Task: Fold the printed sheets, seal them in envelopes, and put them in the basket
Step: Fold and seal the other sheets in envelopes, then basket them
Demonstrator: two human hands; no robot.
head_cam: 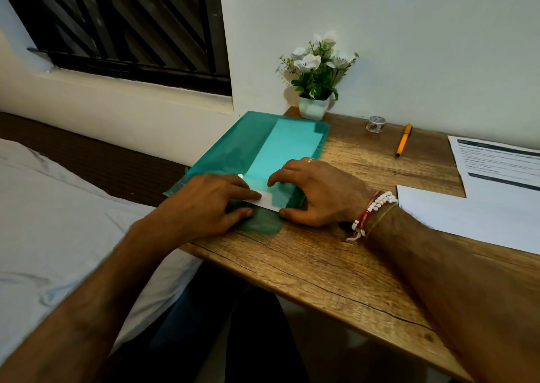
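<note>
A translucent teal plastic folder (251,146) lies on the left end of the wooden desk (321,260), its flap open toward me. A white envelope or sheet (270,200) pokes out of its near opening. My left hand (204,204) pinches the left part of that white paper, index finger on top and thumb below. My right hand (318,191) presses fingers on the folder's near edge, thumb at the paper's corner. A printed sheet (496,160) and a plain white sheet (467,216) lie at the right. No basket is in view.
A small pot of white flowers (317,82) stands at the desk's back edge. A roll of tape (376,124) and a yellow pen (404,139) lie behind the sheets. A bed with grey bedding (58,222) adjoins the desk on the left, below a barred window (125,23).
</note>
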